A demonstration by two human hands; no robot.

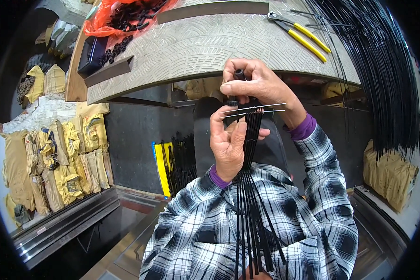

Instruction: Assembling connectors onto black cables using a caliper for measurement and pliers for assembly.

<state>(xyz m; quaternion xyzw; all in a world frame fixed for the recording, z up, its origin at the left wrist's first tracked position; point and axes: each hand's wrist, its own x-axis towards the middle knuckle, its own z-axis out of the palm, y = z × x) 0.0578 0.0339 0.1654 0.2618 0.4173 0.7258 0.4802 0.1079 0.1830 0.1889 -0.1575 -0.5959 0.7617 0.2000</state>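
While the left hand (226, 151) curls its fingers closed around a bundle of thin black rods (253, 130), the right hand (268, 86), just above, closes its thumb and forefinger on a short black tube (239, 73). Pale wires (276, 110) cross near the bundle's upper end, between the two sets of fingers; which fingers grip them cannot be told. Below the left fingers, the rods fan out over a plaid shirt (196, 228) with purple cuffs (304, 128). Beyond the right fingers stretches a table (196, 53) with a grey patterned top, bearing yellow-handled cutters (308, 39) to their right and a red plastic bag (102, 21) of black pieces to their left. Farther right of the fingers hangs a thick spread of long dark strands (389, 88).
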